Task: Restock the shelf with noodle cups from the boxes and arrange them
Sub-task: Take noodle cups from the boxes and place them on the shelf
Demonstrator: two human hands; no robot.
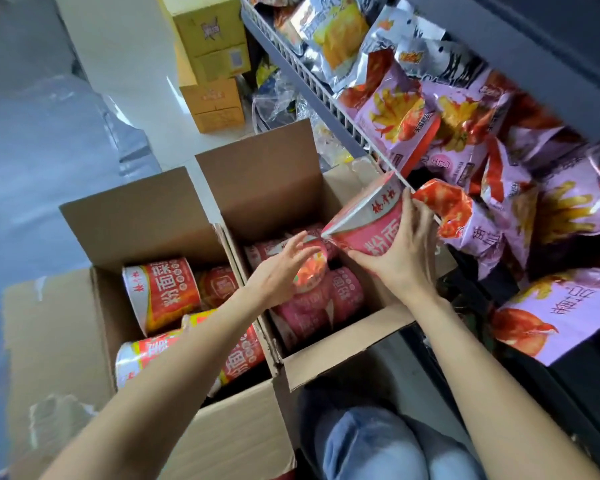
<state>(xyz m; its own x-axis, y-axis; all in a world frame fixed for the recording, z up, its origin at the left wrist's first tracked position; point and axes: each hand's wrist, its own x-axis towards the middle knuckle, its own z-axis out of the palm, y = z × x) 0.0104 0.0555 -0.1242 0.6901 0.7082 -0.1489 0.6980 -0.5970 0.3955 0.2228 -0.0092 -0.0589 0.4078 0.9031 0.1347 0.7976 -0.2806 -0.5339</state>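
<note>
Matt cardboard boxes (267,174), glossy noodle cups (167,292), shiny foil bags (402,123).

1. My right hand (400,252) grips a pink noodle cup (366,216), tilted above the right box (343,348).
2. My left hand (281,268) reaches with spread fingers over a cup lid (310,271) in that box.
3. The left box (84,306) holds red cups (163,296).
4. Snack bags (430,109) fill the shelf (312,81) at right.
</note>
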